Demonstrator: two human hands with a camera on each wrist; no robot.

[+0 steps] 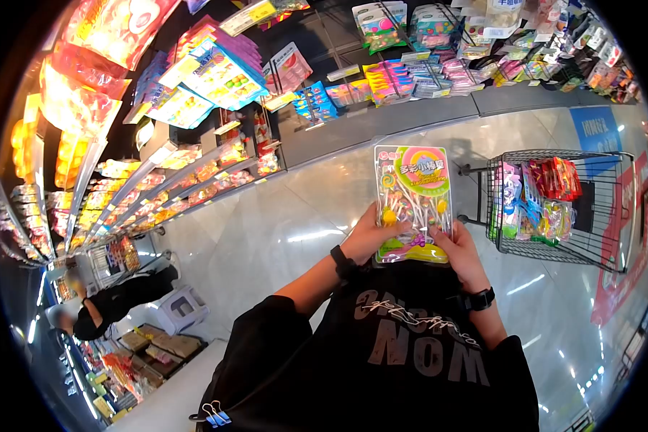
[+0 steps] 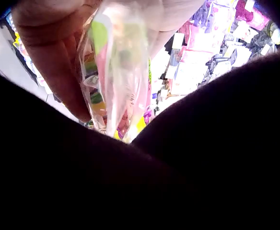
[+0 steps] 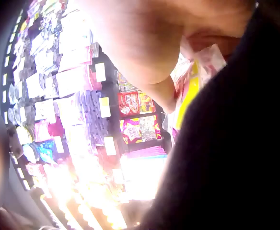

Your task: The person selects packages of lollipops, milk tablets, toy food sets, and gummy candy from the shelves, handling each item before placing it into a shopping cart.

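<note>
Gripping the lollipop pack in front of your black shirt | your left hand has fingers curled round the pack's left edge, thumb on the front | your right hand pinches its lower right edge likewise | cart stands to your right, packets inside | grey ledge runs ahead beneath bagged sweets

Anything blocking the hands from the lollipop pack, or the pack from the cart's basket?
The left hand and right hand grip the lollipop pack directly; nothing visible intervenes. Toward the basket, the cart's near wire wall stands between, right of the pack in the head view; no other obstacle shows.
</note>
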